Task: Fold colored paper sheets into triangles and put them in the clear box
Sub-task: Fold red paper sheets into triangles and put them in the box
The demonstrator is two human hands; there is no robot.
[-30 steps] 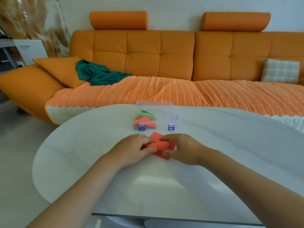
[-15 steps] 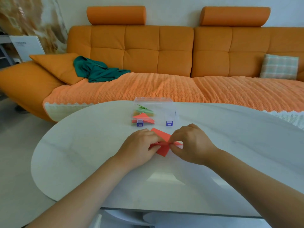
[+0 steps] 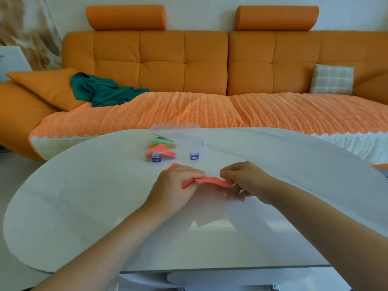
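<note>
one red sheet (image 3: 207, 180), one clear box (image 3: 190, 136)

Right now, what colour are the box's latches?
Purple-blue; both latches on the box show best in the head view.

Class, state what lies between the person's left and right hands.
Head view: the red paper sheet bridges the gap, left hand holding one end, right hand pinching the other.

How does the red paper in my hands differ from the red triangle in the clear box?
The red paper is gripped by the left hand and right hand; the red triangle lies untouched inside the clear box. The red paper is a bent strip, mid-fold; the red triangle is flat and finished. Both are red paper.
</note>
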